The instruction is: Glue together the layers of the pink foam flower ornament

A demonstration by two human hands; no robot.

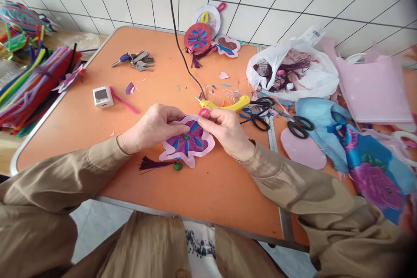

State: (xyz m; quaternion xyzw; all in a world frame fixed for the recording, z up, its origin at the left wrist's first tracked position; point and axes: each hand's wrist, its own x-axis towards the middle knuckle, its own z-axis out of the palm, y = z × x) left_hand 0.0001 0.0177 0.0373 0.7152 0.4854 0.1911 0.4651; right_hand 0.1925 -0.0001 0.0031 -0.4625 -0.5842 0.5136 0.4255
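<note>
A flower-shaped fabric ornament (185,144), purple and blue with a pale pink border, is between my two hands over the orange table. My left hand (156,128) pinches its upper left edge between thumb and fingers. With thumb and forefinger, my right hand (228,130) grips a small pink loop (204,112) at the ornament's top edge. Below the ornament lie a green bead (177,166) and a dark purple tassel (156,163). Just beyond my right hand rests a yellow hot-glue tool (228,104) with a metal tip and a black cord.
Black-handled scissors (299,127) and fabric scraps lie to the right, near a white plastic bag (293,69) with tassels. Finished-looking ornaments (198,38) lean by the tiled wall. Keys (138,59), a white charger (103,97) and bundled pipe cleaners (35,82) are left. A cord hangs across the back.
</note>
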